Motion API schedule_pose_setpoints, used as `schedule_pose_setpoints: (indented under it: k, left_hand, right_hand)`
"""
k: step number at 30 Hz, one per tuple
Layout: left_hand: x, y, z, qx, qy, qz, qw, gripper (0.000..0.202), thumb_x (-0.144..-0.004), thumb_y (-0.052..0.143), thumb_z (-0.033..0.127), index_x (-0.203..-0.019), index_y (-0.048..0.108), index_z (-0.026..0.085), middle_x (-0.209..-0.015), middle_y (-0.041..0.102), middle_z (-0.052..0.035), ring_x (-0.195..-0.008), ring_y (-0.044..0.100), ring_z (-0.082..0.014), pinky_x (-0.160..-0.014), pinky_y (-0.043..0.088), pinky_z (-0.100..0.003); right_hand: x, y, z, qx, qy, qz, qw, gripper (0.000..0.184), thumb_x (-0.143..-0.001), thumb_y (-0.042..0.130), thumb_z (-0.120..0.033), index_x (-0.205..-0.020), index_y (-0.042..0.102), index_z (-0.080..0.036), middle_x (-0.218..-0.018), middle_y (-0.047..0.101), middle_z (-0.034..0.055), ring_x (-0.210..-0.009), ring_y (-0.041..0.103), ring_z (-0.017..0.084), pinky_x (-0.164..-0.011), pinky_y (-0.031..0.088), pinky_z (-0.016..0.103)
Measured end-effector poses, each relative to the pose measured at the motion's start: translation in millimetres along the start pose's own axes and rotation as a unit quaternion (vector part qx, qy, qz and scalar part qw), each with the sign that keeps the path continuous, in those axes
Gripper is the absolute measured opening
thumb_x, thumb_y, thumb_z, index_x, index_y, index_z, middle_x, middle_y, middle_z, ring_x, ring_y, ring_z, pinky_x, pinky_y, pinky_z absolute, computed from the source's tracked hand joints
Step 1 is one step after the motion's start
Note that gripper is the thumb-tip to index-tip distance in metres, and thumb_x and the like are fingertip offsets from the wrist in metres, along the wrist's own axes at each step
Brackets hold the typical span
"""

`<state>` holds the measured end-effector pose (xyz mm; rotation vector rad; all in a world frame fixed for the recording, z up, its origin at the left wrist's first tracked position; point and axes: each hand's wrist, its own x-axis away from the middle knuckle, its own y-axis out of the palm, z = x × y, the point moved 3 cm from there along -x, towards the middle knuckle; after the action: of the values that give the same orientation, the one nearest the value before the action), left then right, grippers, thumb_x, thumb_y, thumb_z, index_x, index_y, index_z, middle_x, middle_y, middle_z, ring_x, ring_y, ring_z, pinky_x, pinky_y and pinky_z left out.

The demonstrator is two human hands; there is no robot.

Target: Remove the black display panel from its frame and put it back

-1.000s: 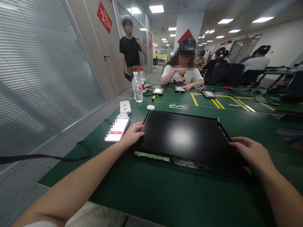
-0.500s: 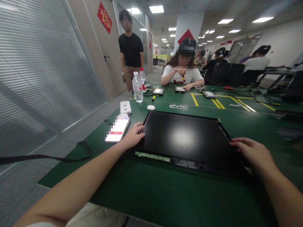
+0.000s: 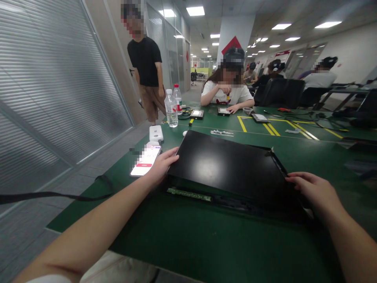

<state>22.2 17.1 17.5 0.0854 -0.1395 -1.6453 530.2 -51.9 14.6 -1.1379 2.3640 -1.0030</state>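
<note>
A black flat display panel (image 3: 218,165) lies tilted over a shallow black frame (image 3: 235,202), its left side raised clear of it. My left hand (image 3: 160,167) grips the panel's left edge, thumb on top and fingers beneath. On the opposite side, my right hand (image 3: 313,188) pinches the frame's right rail, close to the panel's right edge. A narrow green circuit board (image 3: 188,194) shows along the frame's near side. The fingertips under both edges are hidden.
A lit phone (image 3: 146,160), a white power bank (image 3: 156,133) and water bottles (image 3: 171,110) stand left on the green table (image 3: 188,239). Across it, a co-worker (image 3: 226,90) holds a screwdriver over a hard drive (image 3: 224,111). Another person (image 3: 145,67) stands behind, left.
The panel's left side has risen out of the frame with my left hand, opening a gap by the circuit board. My right hand stays put. The standing person has moved left.
</note>
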Motion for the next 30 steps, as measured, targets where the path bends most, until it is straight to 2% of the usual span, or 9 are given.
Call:
schedule_pose_setpoints:
  k: [3,5,8,14,19,25,30]
  left_hand:
    - [2.5,5.7,0.4,0.058,-0.038,-0.015,0.997,0.060,-0.083,0.081,0.024,-0.142,0.076,0.017,-0.125,0.085,-0.0123,-0.111,0.081,-0.0322,-0.090,0.065,-0.038]
    - [3.2,7.4,-0.8,0.076,-0.055,-0.006,0.996,0.061,-0.086,0.076,0.019,-0.147,0.073,0.017,-0.119,0.086,-0.0118,-0.100,0.083,-0.0285,-0.076,0.064,-0.032]
    - [3.0,8.4,-2.9,0.092,-0.070,0.014,0.993,0.065,-0.085,0.071,0.011,-0.150,0.070,0.014,-0.112,0.087,-0.0122,-0.093,0.084,-0.0260,-0.070,0.063,-0.029]
    - [1.9,10.0,-2.0,0.097,-0.080,0.010,0.992,0.062,-0.083,0.070,0.008,-0.145,0.075,0.014,-0.110,0.088,-0.0119,-0.091,0.084,-0.0265,-0.070,0.065,-0.030]
    - [1.4,9.9,-1.5,0.107,-0.088,0.008,0.990,0.062,-0.083,0.068,0.006,-0.144,0.075,0.012,-0.112,0.088,-0.0133,-0.094,0.084,-0.0263,-0.075,0.065,-0.030]
    - [0.0,9.2,-2.8,0.119,-0.085,-0.013,0.989,0.061,-0.083,0.069,0.005,-0.143,0.076,0.013,-0.115,0.087,-0.0131,-0.096,0.084,-0.0269,-0.081,0.066,-0.034]
    - [0.2,9.4,-2.9,0.116,-0.088,0.000,0.989,0.061,-0.081,0.069,0.005,-0.141,0.077,0.012,-0.111,0.088,-0.0134,-0.101,0.084,-0.0291,-0.082,0.066,-0.034]
  right_hand:
    - [2.8,-0.3,-2.8,-0.010,0.004,-0.002,1.000,0.041,-0.051,0.064,-0.055,-0.075,0.080,-0.027,-0.069,0.076,0.0068,-0.072,0.069,0.031,-0.072,0.047,0.043]
    - [5.1,-0.2,-4.6,-0.018,0.007,-0.001,1.000,0.040,-0.051,0.063,-0.055,-0.075,0.080,-0.028,-0.072,0.077,0.0069,-0.074,0.070,0.031,-0.073,0.047,0.043]
    - [6.3,0.1,-5.0,-0.017,0.012,0.003,1.000,0.041,-0.050,0.061,-0.055,-0.074,0.080,-0.028,-0.076,0.080,0.0070,-0.077,0.071,0.031,-0.077,0.048,0.044]
    - [2.1,-0.7,-2.3,-0.020,-0.008,0.000,1.000,0.039,-0.052,0.064,-0.055,-0.075,0.082,-0.029,-0.078,0.081,0.0066,-0.076,0.071,0.032,-0.073,0.047,0.044]
    - [3.3,-0.3,-1.8,-0.030,0.006,0.012,0.999,0.041,-0.052,0.064,-0.054,-0.076,0.082,-0.026,-0.072,0.077,0.0078,-0.072,0.068,0.030,-0.068,0.046,0.042]
    - [3.7,1.1,0.2,-0.045,0.013,0.012,0.999,0.041,-0.052,0.065,-0.053,-0.078,0.081,-0.026,-0.077,0.077,0.0080,-0.075,0.067,0.029,-0.069,0.046,0.041]
    - [2.1,-0.2,1.2,-0.044,0.010,0.007,0.999,0.042,-0.052,0.067,-0.053,-0.081,0.082,-0.026,-0.076,0.076,0.0076,-0.075,0.067,0.029,-0.069,0.047,0.041]
